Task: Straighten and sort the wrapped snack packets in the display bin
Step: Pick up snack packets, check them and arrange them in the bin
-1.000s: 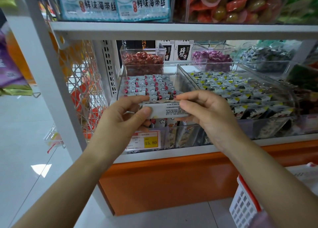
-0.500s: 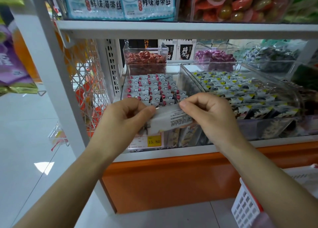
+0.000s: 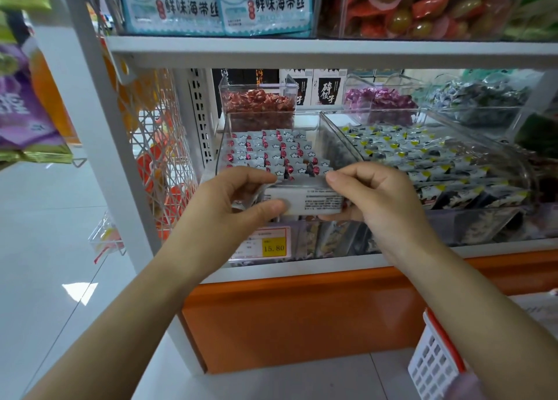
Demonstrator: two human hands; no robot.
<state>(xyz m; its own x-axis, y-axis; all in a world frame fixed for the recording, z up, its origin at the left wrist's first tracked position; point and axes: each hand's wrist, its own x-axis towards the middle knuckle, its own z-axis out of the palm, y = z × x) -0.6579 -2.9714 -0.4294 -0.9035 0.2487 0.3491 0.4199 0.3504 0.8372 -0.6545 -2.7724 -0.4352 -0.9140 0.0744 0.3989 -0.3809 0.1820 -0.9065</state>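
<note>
Task looks well along, prob. past halfway. The rows of packets [image 3: 271, 150] in the display bin [image 3: 327, 146] stand neat from back to mid, red dots up. The front strip is hidden behind the hands, so can't tell if it's tidy. One loose packet [image 3: 305, 201] is out, held just above the bin's front edge w/ its printed back to the camera. Left hand [image 3: 229, 200] pinches its left end, thumb and fingers curled round it; right hand [image 3: 377, 200] grips the right end likewise. Left to do, I'd judge: seat this one in a row, check the front.

Containers:
- The next bin [image 3: 471, 227], just beside on the right, holds yellow-corner packets [image 3: 422, 158], also in rows.
- Behind are small clear bins of red sweets [image 3: 256, 102], purple sweets [image 3: 380, 99] and dark sweets [image 3: 483, 97].
</note>
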